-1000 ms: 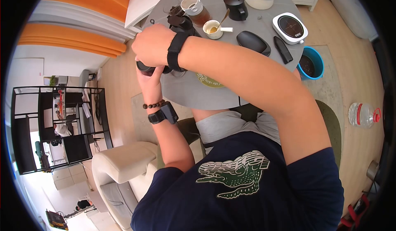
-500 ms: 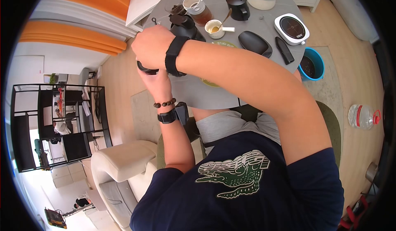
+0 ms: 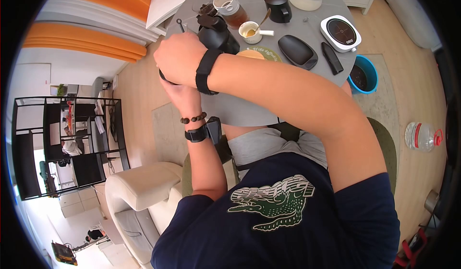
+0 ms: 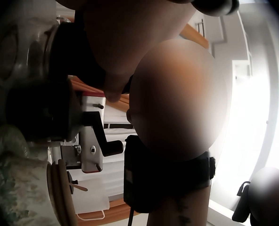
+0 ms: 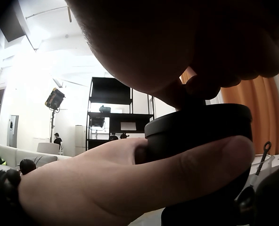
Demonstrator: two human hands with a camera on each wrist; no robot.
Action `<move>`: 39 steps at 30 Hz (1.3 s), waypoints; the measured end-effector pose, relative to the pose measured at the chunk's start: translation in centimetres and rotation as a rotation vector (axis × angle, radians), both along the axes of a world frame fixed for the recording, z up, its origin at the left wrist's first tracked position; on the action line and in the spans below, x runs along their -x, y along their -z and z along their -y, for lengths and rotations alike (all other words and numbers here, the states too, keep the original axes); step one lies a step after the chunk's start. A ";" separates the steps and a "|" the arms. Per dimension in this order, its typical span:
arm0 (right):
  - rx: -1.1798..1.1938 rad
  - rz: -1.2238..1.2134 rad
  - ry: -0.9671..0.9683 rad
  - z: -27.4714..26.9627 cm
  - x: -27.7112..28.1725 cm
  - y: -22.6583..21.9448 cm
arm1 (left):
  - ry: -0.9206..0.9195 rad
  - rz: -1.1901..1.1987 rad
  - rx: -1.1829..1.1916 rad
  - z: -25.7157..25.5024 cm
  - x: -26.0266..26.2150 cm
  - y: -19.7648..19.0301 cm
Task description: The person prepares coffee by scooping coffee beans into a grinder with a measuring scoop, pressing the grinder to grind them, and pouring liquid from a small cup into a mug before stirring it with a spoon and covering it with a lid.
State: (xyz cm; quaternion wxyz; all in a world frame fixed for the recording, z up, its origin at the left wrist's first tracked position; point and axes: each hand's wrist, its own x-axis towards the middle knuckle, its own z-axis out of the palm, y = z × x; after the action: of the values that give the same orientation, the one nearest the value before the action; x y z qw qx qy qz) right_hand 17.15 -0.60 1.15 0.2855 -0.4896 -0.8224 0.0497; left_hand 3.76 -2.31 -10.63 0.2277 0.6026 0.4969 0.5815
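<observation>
My left hand (image 3: pixel 186 98) grips a black lidded cylinder (image 5: pixel 201 125), thumb across its side. A clear jar (image 4: pixel 28 52) shows at the cylinder's lower end. Above the lid is my right hand (image 3: pixel 178 55), its curled fingers around a small dark knob at the top centre. In the head view the right hand and wrist hide most of the cylinder. Just beyond the hands stands a black kettle (image 3: pixel 216 36); its bent handle (image 4: pixel 104 141) shows in the left wrist view.
On the grey table (image 3: pixel 225 110) are a glass of brown liquid (image 3: pixel 233 17), a small white pot (image 3: pixel 249 32) with a spoon, a black lidded pot (image 3: pixel 277 7), a black scoop-shaped tray (image 3: pixel 297 53) and a white hotplate (image 3: pixel 341 32). A blue bucket (image 3: pixel 367 74) stands beside it.
My left wrist has shifted right and upward, with its hand still on the cylinder. The right hand has moved slightly over the lid. The kettle and the green mat show more.
</observation>
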 end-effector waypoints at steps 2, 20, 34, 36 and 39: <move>0.052 0.046 0.006 0.1 -0.1 -0.1 | -0.011 0.013 -0.007 0.0 -0.3 0.2; 0.073 0.076 -0.186 -2.5 -2.3 -0.3 | 0.437 0.239 0.238 -1.2 3.8 -2.1; -0.011 0.062 0.076 0.3 0.1 -0.7 | 0.054 0.078 0.047 -0.8 0.9 0.7; 0.002 0.104 0.078 0.2 0.3 -0.7 | 0.038 0.143 0.088 -1.1 1.1 1.0; 0.021 0.203 0.070 0.3 0.3 -0.6 | 0.041 0.138 0.050 -1.2 0.8 0.8</move>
State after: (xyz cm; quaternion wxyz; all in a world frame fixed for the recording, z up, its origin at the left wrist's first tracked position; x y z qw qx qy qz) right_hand 16.88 -0.88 1.78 0.1974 -0.5234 -0.8289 -0.0016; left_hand 2.97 -1.13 -11.46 0.2884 0.5652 0.4819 0.6043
